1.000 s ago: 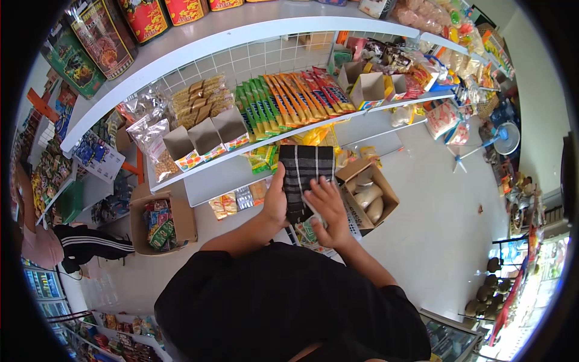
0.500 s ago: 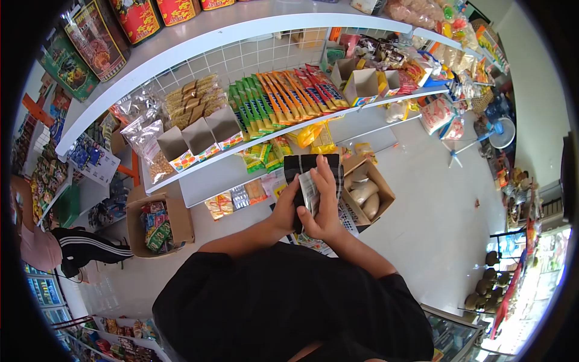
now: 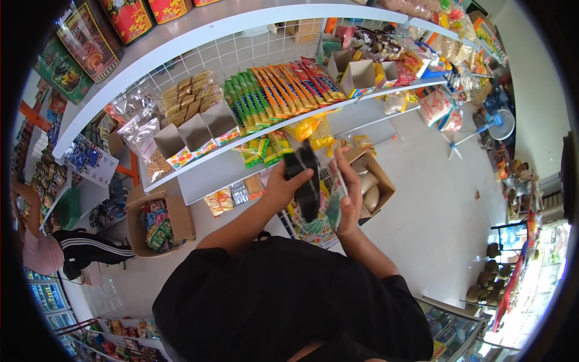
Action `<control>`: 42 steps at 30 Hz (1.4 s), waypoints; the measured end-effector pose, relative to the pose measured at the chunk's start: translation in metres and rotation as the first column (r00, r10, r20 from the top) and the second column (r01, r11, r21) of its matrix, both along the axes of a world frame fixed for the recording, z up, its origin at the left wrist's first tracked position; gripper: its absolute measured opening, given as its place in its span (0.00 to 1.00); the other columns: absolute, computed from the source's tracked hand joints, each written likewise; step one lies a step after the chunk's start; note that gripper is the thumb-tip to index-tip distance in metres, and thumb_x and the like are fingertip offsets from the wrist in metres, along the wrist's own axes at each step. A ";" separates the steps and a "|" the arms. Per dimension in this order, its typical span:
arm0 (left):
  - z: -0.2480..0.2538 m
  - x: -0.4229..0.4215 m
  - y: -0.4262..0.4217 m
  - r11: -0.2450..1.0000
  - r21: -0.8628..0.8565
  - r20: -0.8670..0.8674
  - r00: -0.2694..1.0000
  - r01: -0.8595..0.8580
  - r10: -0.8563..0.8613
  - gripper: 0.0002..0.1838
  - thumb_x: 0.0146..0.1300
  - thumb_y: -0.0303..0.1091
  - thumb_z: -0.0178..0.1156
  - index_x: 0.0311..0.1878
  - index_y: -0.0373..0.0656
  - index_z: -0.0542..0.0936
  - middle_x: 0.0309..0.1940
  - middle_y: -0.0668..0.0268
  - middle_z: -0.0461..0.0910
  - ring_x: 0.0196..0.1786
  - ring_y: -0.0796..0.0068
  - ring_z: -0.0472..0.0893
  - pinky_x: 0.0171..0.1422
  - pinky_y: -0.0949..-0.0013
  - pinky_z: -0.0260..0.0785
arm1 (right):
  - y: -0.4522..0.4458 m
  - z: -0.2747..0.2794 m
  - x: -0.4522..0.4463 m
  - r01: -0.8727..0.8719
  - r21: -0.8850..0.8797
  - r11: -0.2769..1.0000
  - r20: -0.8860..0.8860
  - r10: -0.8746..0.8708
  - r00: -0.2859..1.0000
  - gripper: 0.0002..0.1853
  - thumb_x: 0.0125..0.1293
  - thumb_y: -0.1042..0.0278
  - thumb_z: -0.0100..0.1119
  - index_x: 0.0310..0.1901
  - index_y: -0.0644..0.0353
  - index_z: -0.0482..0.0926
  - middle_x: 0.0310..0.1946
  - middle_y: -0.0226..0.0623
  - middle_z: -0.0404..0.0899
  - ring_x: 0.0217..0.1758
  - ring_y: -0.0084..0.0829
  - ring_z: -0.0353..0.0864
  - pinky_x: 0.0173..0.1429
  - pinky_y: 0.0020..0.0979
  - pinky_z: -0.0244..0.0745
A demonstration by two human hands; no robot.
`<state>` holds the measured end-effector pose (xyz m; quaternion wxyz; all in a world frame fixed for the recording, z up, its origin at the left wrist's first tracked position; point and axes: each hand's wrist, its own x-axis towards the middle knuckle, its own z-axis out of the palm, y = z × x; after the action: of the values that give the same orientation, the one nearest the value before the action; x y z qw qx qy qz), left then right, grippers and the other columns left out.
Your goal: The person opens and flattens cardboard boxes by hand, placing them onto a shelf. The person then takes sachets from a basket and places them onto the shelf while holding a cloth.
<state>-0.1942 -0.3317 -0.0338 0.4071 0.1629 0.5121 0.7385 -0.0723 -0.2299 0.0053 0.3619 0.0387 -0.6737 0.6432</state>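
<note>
My left hand (image 3: 283, 189) is closed on a dark folded piece with faint lighter lines (image 3: 309, 196), its thumb lying across the top. The piece is blurred, and I cannot tell if it is cloth. In my right hand (image 3: 351, 198), a flat, thin packet with pale and green parts (image 3: 335, 202) stands on edge against the fingers and palm. The two hands are a little apart. Beneath them, partly hidden, lies a box or tray with green-and-white printed items (image 3: 315, 224). An open cardboard box (image 3: 385, 192) with pale brown bags is just right of my right hand.
Ahead, a white shelf (image 3: 265, 134) carries green, orange and red sachets (image 3: 283, 93) and small open boxes (image 3: 199, 134). On the floor at left stands a carton of packets (image 3: 188, 220). Another person in black striped trousers (image 3: 90, 244) is at far left. A fan (image 3: 499, 127) stands at right.
My hands have moved apart. The dark piece has shifted with my left hand and tilted, while the flat packet, earlier between both hands, is now in my right hand.
</note>
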 end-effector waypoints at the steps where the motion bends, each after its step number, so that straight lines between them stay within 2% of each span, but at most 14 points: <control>1: 0.005 0.003 0.002 0.987 0.090 -0.028 0.990 -0.136 0.139 0.22 0.58 0.30 0.70 0.54 0.40 0.75 0.43 0.63 0.83 0.45 0.74 0.83 0.51 0.69 0.77 | 0.000 0.000 0.000 0.008 0.035 0.999 0.012 -0.008 1.000 0.40 0.71 0.42 0.42 0.70 0.73 0.56 0.74 0.61 0.50 0.78 0.49 0.51 0.79 0.44 0.44; 3: 0.016 0.003 0.001 0.955 0.157 -0.018 0.966 -0.252 0.258 0.34 0.51 0.21 0.73 0.62 0.41 0.69 0.49 0.63 0.80 0.47 0.74 0.82 0.55 0.67 0.76 | 0.002 -0.001 -0.001 0.023 0.109 0.994 0.031 -0.026 0.999 0.39 0.71 0.45 0.43 0.70 0.73 0.56 0.74 0.61 0.50 0.78 0.50 0.51 0.79 0.44 0.44; 7: 0.003 0.000 -0.002 0.994 0.056 -0.181 0.978 -0.095 0.103 0.32 0.58 0.27 0.70 0.63 0.41 0.67 0.53 0.63 0.78 0.52 0.75 0.80 0.56 0.67 0.75 | 0.001 -0.004 0.000 0.042 0.247 0.968 0.077 -0.063 0.995 0.36 0.71 0.51 0.45 0.70 0.72 0.56 0.74 0.60 0.51 0.78 0.51 0.50 0.79 0.45 0.43; 10: 0.003 0.015 0.001 0.980 0.188 0.026 0.998 -0.059 0.055 0.24 0.69 0.36 0.62 0.62 0.41 0.65 0.50 0.63 0.77 0.53 0.77 0.76 0.57 0.71 0.71 | 0.001 -0.006 -0.003 0.048 0.318 0.947 0.095 -0.082 0.992 0.35 0.71 0.54 0.45 0.71 0.72 0.56 0.74 0.60 0.51 0.78 0.52 0.50 0.79 0.45 0.43; 12: 0.000 0.020 -0.001 0.987 0.159 -0.336 0.939 -0.018 0.071 0.22 0.76 0.42 0.48 0.64 0.38 0.63 0.53 0.61 0.74 0.57 0.75 0.73 0.63 0.68 0.65 | -0.001 -0.008 -0.008 0.104 0.394 0.913 0.097 -0.154 0.983 0.36 0.70 0.58 0.47 0.72 0.74 0.52 0.74 0.61 0.51 0.79 0.54 0.49 0.79 0.45 0.42; 14: -0.006 0.030 0.000 0.982 0.188 -0.383 0.919 -0.019 0.091 0.23 0.78 0.44 0.40 0.65 0.36 0.62 0.55 0.58 0.72 0.57 0.69 0.72 0.64 0.65 0.63 | 0.002 -0.003 -0.008 0.077 0.386 0.919 0.122 -0.134 0.983 0.36 0.70 0.61 0.46 0.73 0.75 0.50 0.75 0.60 0.50 0.79 0.54 0.48 0.79 0.44 0.42; 20: 0.010 0.043 -0.010 0.985 0.079 -0.691 0.721 0.153 -0.057 0.30 0.74 0.52 0.49 0.66 0.37 0.61 0.49 0.62 0.71 0.49 0.75 0.71 0.55 0.70 0.64 | 0.017 0.000 -0.011 -0.064 0.029 0.998 0.156 0.059 0.986 0.34 0.73 0.54 0.39 0.72 0.74 0.55 0.74 0.54 0.55 0.78 0.44 0.53 0.78 0.39 0.44; 21: 0.021 0.042 -0.013 0.994 0.036 -0.662 0.748 0.099 -0.050 0.27 0.68 0.47 0.59 0.59 0.35 0.68 0.48 0.51 0.72 0.51 0.54 0.74 0.58 0.61 0.66 | 0.019 -0.007 -0.012 -0.119 -0.065 0.991 0.178 0.128 0.976 0.39 0.74 0.44 0.38 0.72 0.72 0.54 0.74 0.49 0.55 0.78 0.41 0.54 0.79 0.40 0.46; 22: 0.021 0.038 -0.013 0.994 0.035 -0.663 0.747 0.101 -0.053 0.27 0.68 0.47 0.59 0.59 0.35 0.68 0.48 0.51 0.72 0.51 0.54 0.74 0.58 0.61 0.66 | 0.018 -0.011 -0.011 -0.116 -0.065 0.991 0.176 0.126 0.976 0.39 0.74 0.44 0.38 0.72 0.72 0.54 0.74 0.49 0.55 0.78 0.41 0.54 0.79 0.40 0.46; 26: 0.033 0.027 -0.006 0.957 0.254 -0.837 0.463 -0.142 0.291 0.28 0.57 0.44 0.71 0.55 0.37 0.75 0.47 0.54 0.74 0.50 0.56 0.76 0.54 0.60 0.69 | 0.013 -0.018 -0.007 -0.020 -0.339 0.940 0.178 0.085 0.980 0.39 0.75 0.39 0.35 0.73 0.66 0.55 0.73 0.45 0.59 0.75 0.40 0.60 0.77 0.41 0.51; 28: 0.037 0.037 -0.004 0.965 0.245 -0.945 0.247 0.098 0.215 0.29 0.53 0.44 0.73 0.55 0.40 0.77 0.46 0.56 0.74 0.49 0.57 0.76 0.53 0.60 0.69 | 0.014 -0.020 -0.006 -0.119 -0.728 0.675 0.040 0.215 0.976 0.37 0.75 0.38 0.34 0.73 0.61 0.57 0.70 0.45 0.62 0.72 0.36 0.62 0.76 0.37 0.52; 32: 0.017 0.055 0.016 0.944 0.328 -0.911 0.251 -0.045 0.328 0.31 0.49 0.42 0.75 0.57 0.44 0.78 0.47 0.57 0.75 0.45 0.56 0.76 0.50 0.60 0.70 | 0.007 -0.008 0.012 -0.185 -0.664 0.725 0.009 0.255 0.967 0.43 0.73 0.31 0.23 0.73 0.62 0.56 0.72 0.45 0.60 0.75 0.40 0.60 0.78 0.40 0.52; 36: 0.005 0.056 0.037 0.948 0.172 -0.950 0.208 -0.269 0.232 0.30 0.51 0.40 0.73 0.56 0.42 0.77 0.47 0.55 0.74 0.46 0.54 0.77 0.49 0.58 0.72 | 0.017 -0.024 0.036 -0.055 -0.612 0.789 0.186 0.211 0.960 0.37 0.75 0.37 0.34 0.73 0.59 0.57 0.71 0.43 0.62 0.73 0.38 0.62 0.76 0.38 0.55; 42: 0.001 0.070 0.063 0.922 0.035 -0.973 0.198 -0.386 0.120 0.26 0.60 0.40 0.68 0.55 0.34 0.73 0.44 0.50 0.74 0.45 0.48 0.78 0.49 0.58 0.72 | 0.048 -0.037 0.083 -0.052 -0.833 0.551 0.169 0.343 0.924 0.31 0.70 0.58 0.47 0.73 0.57 0.58 0.63 0.42 0.70 0.66 0.38 0.71 0.71 0.39 0.64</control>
<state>-0.1246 -0.2683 -0.0327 -0.1055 0.4474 0.7488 0.4775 0.0105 -0.1820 -0.0313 0.1513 -0.1576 -0.3408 0.9144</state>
